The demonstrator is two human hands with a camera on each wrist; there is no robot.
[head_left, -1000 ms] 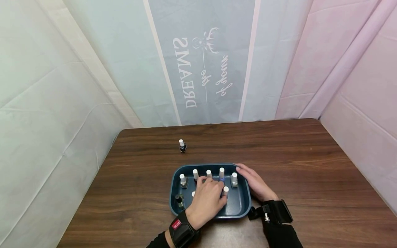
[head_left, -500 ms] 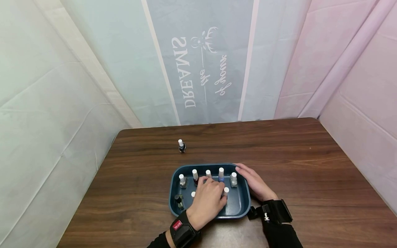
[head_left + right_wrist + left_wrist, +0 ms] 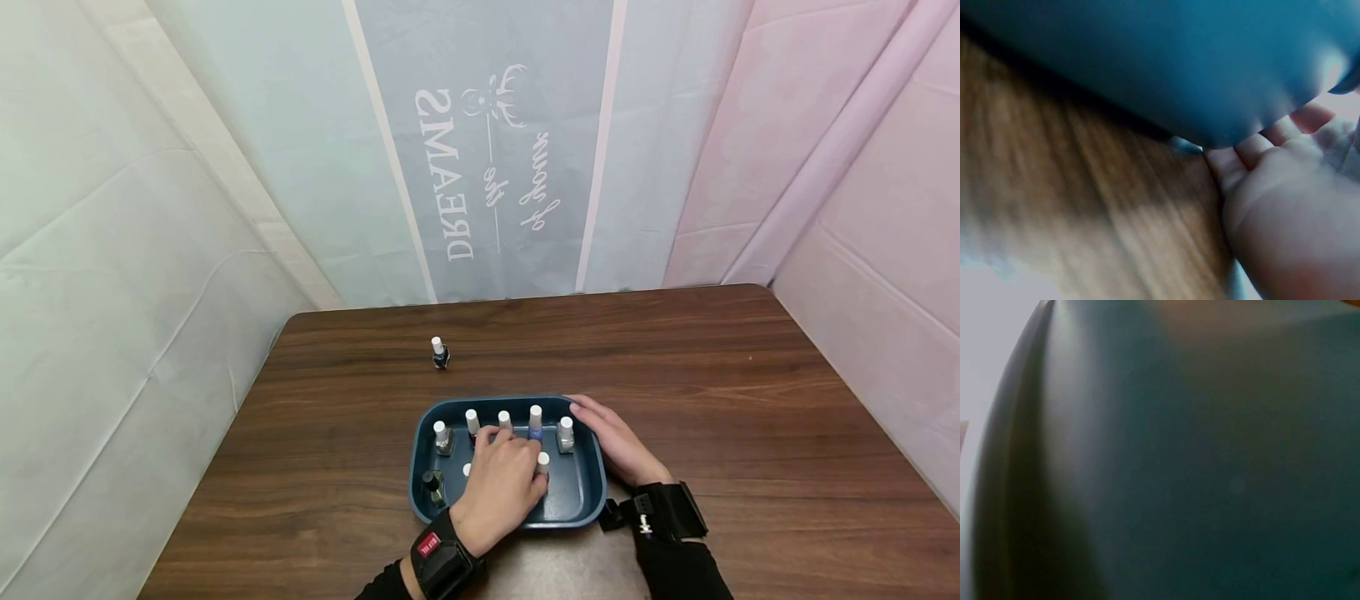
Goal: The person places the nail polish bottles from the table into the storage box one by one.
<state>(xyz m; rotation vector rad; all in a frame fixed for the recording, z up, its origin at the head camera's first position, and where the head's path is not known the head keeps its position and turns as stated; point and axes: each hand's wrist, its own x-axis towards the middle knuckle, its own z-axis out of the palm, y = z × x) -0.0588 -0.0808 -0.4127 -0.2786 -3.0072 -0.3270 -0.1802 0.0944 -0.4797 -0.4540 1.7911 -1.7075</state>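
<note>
A dark blue tray (image 3: 577,500) holds several nail polish bottles, most white-capped. My left hand (image 3: 501,483) reaches into it, back of the hand upward. Its thumb and index finger pinch a white-capped nail polish bottle (image 3: 543,463), whose lower part the hand hides. Another white cap (image 3: 467,469) peeks out left of this hand. My right hand (image 3: 618,442) rests along the tray's right side, fingertips at the far right corner of the rim. In the right wrist view its fingers (image 3: 1250,150) lie against the outer wall. The left wrist view shows only blurred tray wall (image 3: 1210,456).
One dark nail polish bottle (image 3: 440,354) stands on the wooden table (image 3: 750,400) beyond the tray. Inside, a black-capped bottle (image 3: 432,486) is at the near left, and a row of white-capped bottles (image 3: 536,422) lines the far side. Fabric curtains (image 3: 300,167) border the table.
The white cap at my left thumb has shifted slightly left after a small move right. Both hands and the tray stay nearly in place.
</note>
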